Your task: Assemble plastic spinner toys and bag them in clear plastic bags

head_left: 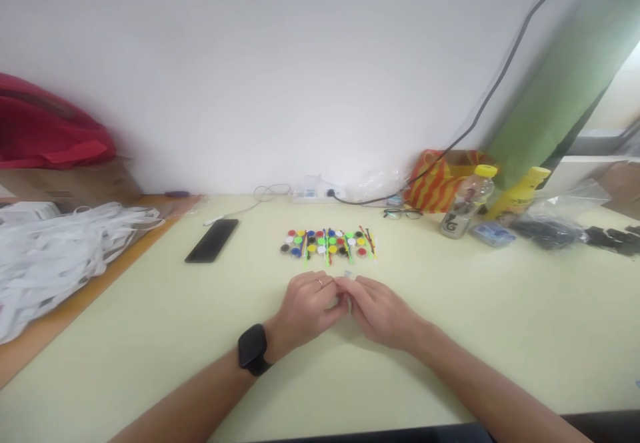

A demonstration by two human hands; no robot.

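My left hand (311,306), with a ring and a black watch (253,348) on the wrist, meets my right hand (377,308) over the near middle of the table. Both hands have their fingers curled and pressed together at the tips. A small pale, clear-looking piece (348,274) peeks out at the fingertips; the rest of it is hidden, and its kind I cannot make out. Just beyond the hands lie rows of small round pots with coloured lids (320,241). Thin coloured sticks (370,239) lie among and beside them.
A black phone (212,241) lies to the left, near a heap of white straps (75,249). Along the back are a power strip (310,193) and glasses (403,214). A clear bottle (467,203), a yellow bottle (520,196) and bagged dark items (553,229) occupy the right.
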